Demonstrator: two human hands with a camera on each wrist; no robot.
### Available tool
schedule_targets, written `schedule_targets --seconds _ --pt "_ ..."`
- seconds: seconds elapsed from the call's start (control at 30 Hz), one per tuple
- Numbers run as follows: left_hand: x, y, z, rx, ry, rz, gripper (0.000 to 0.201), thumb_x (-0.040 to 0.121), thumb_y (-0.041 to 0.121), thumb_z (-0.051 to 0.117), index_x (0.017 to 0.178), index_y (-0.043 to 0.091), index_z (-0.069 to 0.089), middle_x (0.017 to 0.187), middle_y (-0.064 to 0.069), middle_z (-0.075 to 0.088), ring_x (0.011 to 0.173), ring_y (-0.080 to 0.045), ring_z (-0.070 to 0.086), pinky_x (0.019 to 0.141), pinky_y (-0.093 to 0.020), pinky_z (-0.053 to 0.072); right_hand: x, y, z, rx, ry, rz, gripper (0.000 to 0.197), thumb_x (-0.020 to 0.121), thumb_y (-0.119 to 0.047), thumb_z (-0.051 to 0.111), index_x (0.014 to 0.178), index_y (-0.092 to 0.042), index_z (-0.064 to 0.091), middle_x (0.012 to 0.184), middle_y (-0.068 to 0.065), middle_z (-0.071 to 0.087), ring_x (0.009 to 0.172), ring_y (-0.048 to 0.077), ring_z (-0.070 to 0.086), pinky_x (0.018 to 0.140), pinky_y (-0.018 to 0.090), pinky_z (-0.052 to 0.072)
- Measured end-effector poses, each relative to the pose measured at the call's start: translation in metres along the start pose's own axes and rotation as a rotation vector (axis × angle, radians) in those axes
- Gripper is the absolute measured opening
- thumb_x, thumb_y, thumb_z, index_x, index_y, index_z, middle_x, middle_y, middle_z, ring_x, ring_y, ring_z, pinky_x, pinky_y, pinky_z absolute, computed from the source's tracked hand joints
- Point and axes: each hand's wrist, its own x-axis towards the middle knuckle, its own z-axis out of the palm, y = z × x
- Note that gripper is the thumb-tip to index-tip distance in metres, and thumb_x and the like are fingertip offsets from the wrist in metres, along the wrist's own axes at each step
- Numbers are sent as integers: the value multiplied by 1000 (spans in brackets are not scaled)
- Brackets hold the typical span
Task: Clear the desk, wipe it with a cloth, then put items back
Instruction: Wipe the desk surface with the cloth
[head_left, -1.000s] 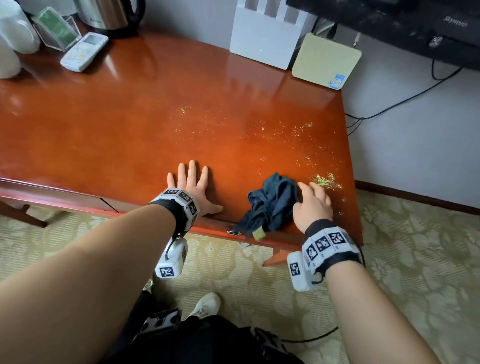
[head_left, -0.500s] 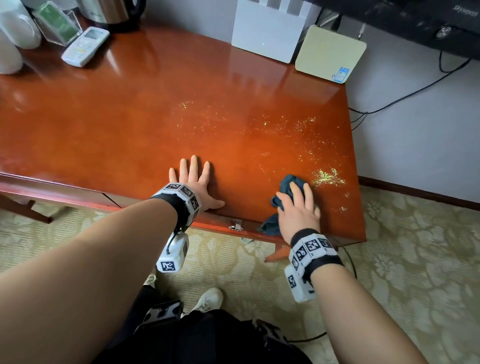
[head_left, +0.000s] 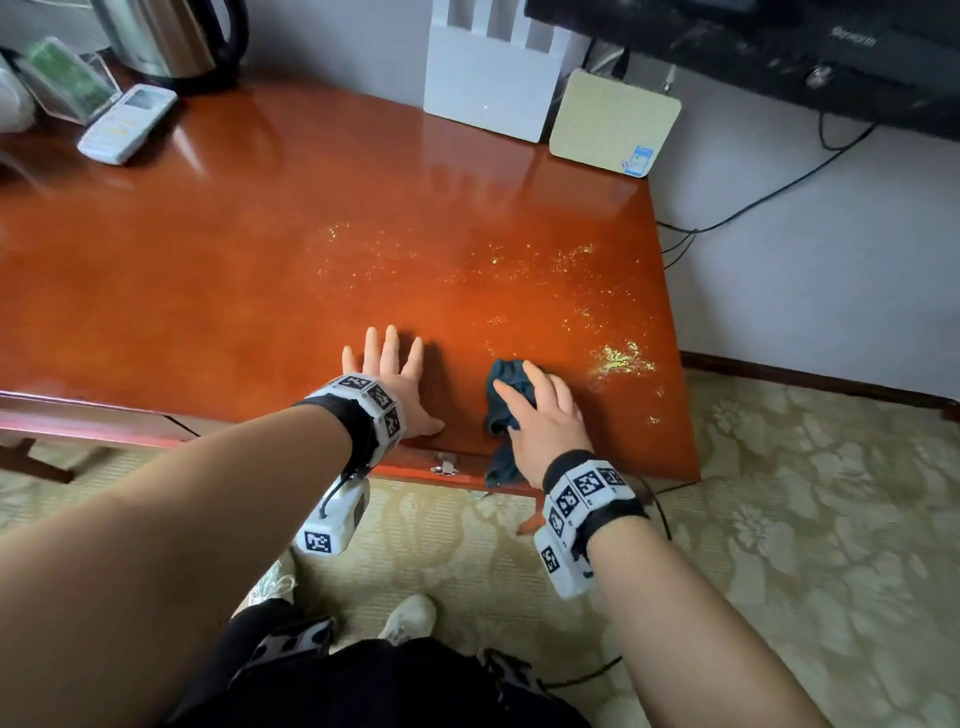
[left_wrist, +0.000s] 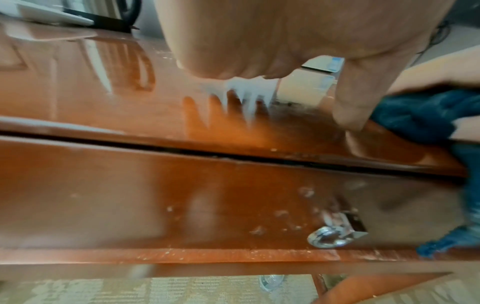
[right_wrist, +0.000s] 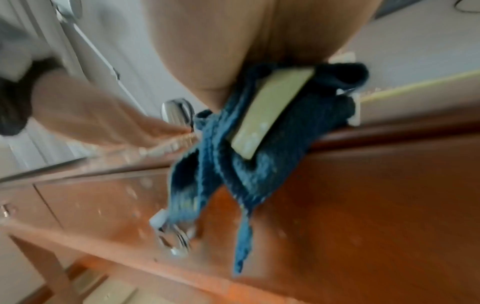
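Observation:
A dark blue cloth (head_left: 506, 371) lies bunched at the front edge of the glossy red-brown desk (head_left: 208, 270), with one end hanging over the drawer front (right_wrist: 241, 236). My right hand (head_left: 530, 395) lies on top of the cloth, fingers curled over the bunch, and holds it against the wood. My left hand (head_left: 387, 358) rests flat on the desk just left of it, fingers spread. Yellow-green crumbs (head_left: 618, 358) are scattered over the right part of the desk, thickest to the right of the cloth. The left wrist view shows the cloth (left_wrist: 415, 115) beside my left thumb.
At the back left stand a white remote (head_left: 127, 124), a steel kettle (head_left: 166, 36) and a clear card stand (head_left: 67, 78). A white box (head_left: 488, 88) and a beige box (head_left: 613, 124) stand at the back right. A metal drawer handle (left_wrist: 335, 234) sits below the front edge.
My right hand has moved from beside the cloth onto it and has drawn it leftwards, away from the crumb pile. The left hand has stayed flat on the desk.

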Motion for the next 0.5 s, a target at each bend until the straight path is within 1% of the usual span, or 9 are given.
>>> schedule_targets --seconds 0.07,0.13,0.17,0.3,0.37,0.43,0.5 --pt "1 13 0 20 -14 32 107 80 65 53 149 22 -16 156 -8 -24 144 -30 -22 117 -51 -7 -2 9 4 -55 5 2 56 95 -8 38 144 -33 27 158 -7 3 144 21 3 115 38 16" --pt "5 23 1 57 -28 49 105 81 66 51 150 22 -15 156 -8 -23 144 -30 -21 117 -51 -6 -7 28 3 -49 41 55 53 95 -9 38 142 -32 30 158 -7 6 144 20 4 115 38 17" --pt "7 26 2 73 -34 58 105 81 67 50 150 22 -15 156 -8 -23 144 -30 -21 117 -51 -6 -11 41 2 -37 57 118 52 96 -9 38 142 -32 31 157 -7 7 144 20 5 115 38 17" --pt "13 31 6 107 -53 84 105 80 69 48 149 23 -18 155 -10 -27 144 -30 -21 117 -50 -5 -29 103 -6 33 155 484 51 94 -7 40 139 -31 36 156 -3 11 142 25 10 113 42 22" --pt "15 30 7 117 -59 86 106 80 71 46 148 23 -20 154 -10 -29 144 -30 -22 117 -50 -6 -33 123 -13 74 203 592 48 94 -6 40 138 -27 40 155 2 17 139 29 16 112 42 25" --pt "16 30 8 129 -61 88 106 80 72 45 148 23 -21 153 -11 -29 143 -31 -22 116 -50 -5 -32 130 -22 141 290 655 44 95 -8 40 136 -22 43 152 6 25 135 31 23 108 40 29" --pt "18 30 8 137 -63 87 107 80 72 44 147 23 -22 154 -11 -29 144 -31 -22 116 -51 -5 -28 124 -31 167 392 642 41 96 -9 41 135 -19 44 149 7 30 133 30 27 108 38 29"
